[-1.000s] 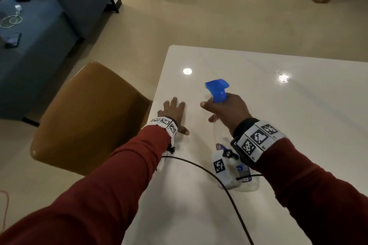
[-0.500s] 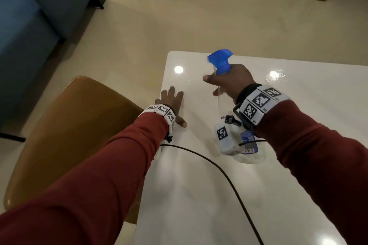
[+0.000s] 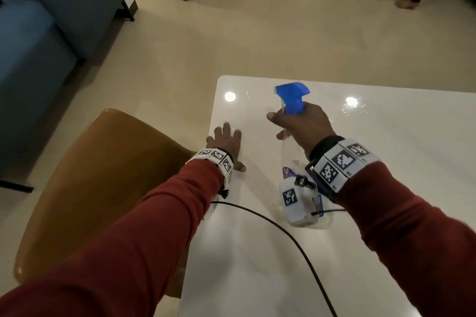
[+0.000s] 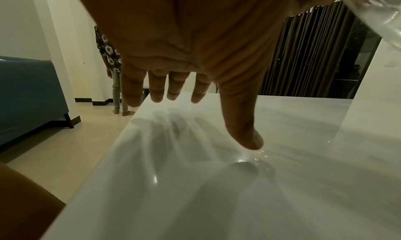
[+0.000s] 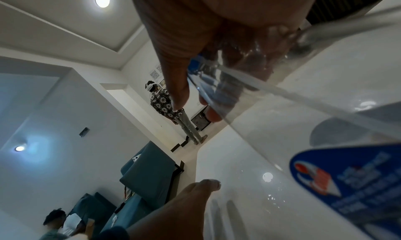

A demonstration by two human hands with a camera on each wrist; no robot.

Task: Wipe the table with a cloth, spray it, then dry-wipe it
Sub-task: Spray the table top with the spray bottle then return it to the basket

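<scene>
Right hand (image 3: 306, 128) grips clear spray bottle (image 3: 296, 162) by its neck, held tilted above white tabletop (image 3: 386, 188), blue nozzle far. Left hand (image 3: 226, 141) flat, fingers spread, near tabletop's left edge.

Your left hand (image 3: 226, 144) lies flat, fingers spread, at centre frame; your right hand (image 3: 304, 126) is curled tight, raised beside it.

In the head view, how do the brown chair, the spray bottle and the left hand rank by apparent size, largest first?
1. brown chair, clearly largest.
2. spray bottle, partly hidden by the right hand.
3. left hand, smallest, flat on the table.
</scene>
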